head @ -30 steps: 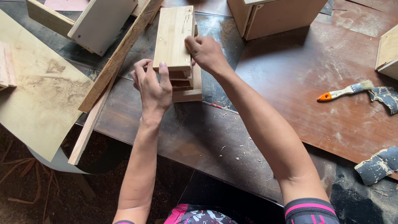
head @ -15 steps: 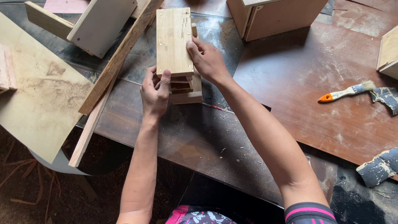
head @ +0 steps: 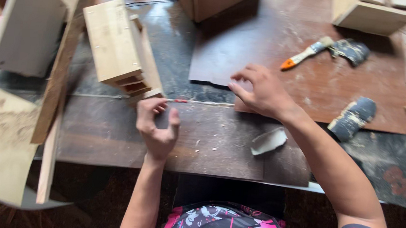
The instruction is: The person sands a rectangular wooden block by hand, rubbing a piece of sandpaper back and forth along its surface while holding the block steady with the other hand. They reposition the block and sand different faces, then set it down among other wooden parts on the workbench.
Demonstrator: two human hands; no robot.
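Pale wood makes up the small slatted box, which is lying on the dark surface just above the left hand. That hand is hovering half-curled, holding nothing. The right hand is spreading open over the brown board, empty.

Woodworking workshop. Indicators: a scarred, dust-covered desk; unfinished plywood boxes and loose battens beyond the left hand; a glue-stained brush beyond the right hand.
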